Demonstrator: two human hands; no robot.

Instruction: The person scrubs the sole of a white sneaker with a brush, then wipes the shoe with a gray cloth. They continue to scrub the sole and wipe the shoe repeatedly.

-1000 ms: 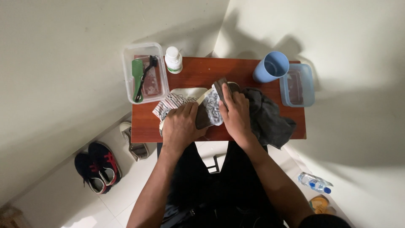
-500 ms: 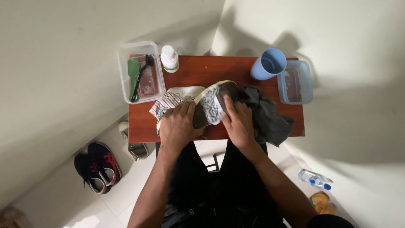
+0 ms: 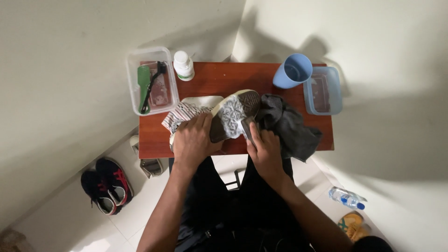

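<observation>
A shoe point(image 3: 233, 114) lies tilted on the small red-brown table point(image 3: 214, 77), its foamy, brown sole turned up. My left hand point(image 3: 191, 140) grips the shoe's near end and holds it steady. My right hand point(image 3: 262, 147) is closed on a small brush point(image 3: 247, 128) pressed against the sole's edge. A second patterned shoe point(image 3: 184, 112) lies under and to the left of the held one. A dark grey cloth point(image 3: 287, 123) is bunched on the table just right of my right hand.
A clear tub point(image 3: 151, 79) with a green brush stands at the table's back left, a white bottle point(image 3: 183, 65) beside it. A blue cup point(image 3: 292, 71) and a blue-tinted tub point(image 3: 323, 91) sit back right. Sneakers point(image 3: 105, 184) and a water bottle point(image 3: 347, 198) lie on the floor.
The shoe has been turned so more of its sole faces up. My right hand has slid down from the sole's top to its near edge.
</observation>
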